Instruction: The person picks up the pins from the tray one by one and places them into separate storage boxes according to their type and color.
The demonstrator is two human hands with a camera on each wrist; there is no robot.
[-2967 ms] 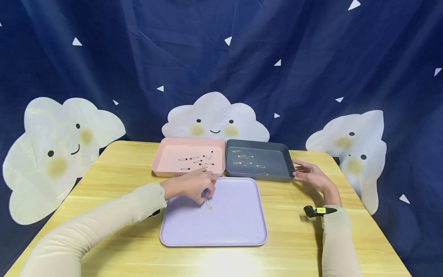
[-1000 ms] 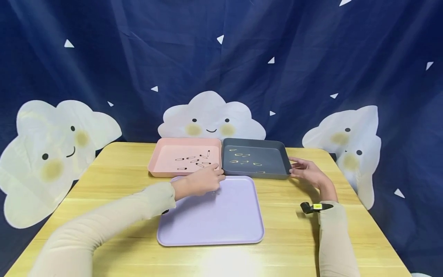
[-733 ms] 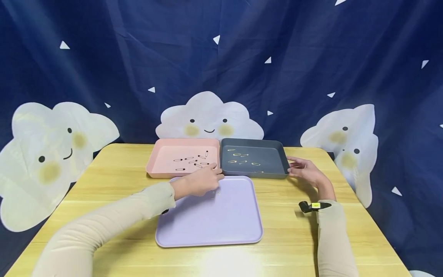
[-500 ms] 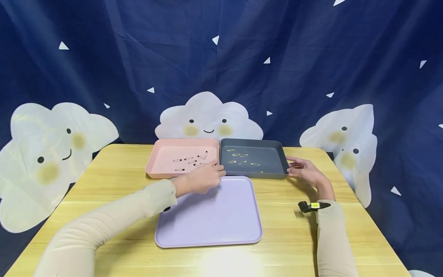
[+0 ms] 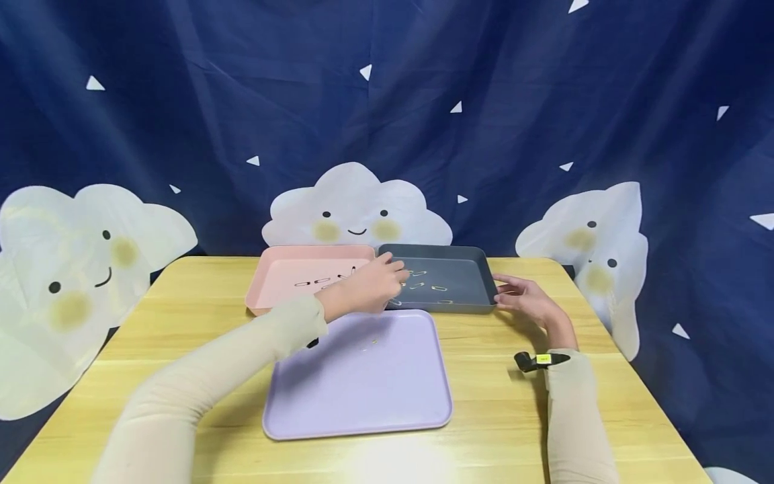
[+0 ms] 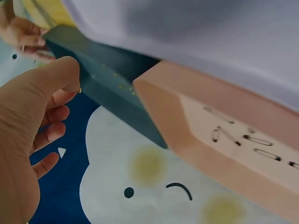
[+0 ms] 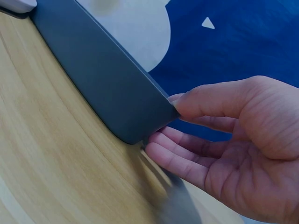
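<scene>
Left hand [image 5: 370, 288] has lifted off the lilac tray [image 5: 363, 396] and now hangs over the grey tray [image 5: 459, 272] at frame centre – thumb and forefinger pinch something tiny, likely a gold pin. Right hand [image 5: 525, 299], fingers relaxed, steadies that tray's right corner.

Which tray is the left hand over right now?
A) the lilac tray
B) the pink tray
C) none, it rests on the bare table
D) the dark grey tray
D: in the head view the left hand reaches past the lilac tray and its fingertips sit over the near left corner of the dark grey tray, beside the pink tray.
</scene>
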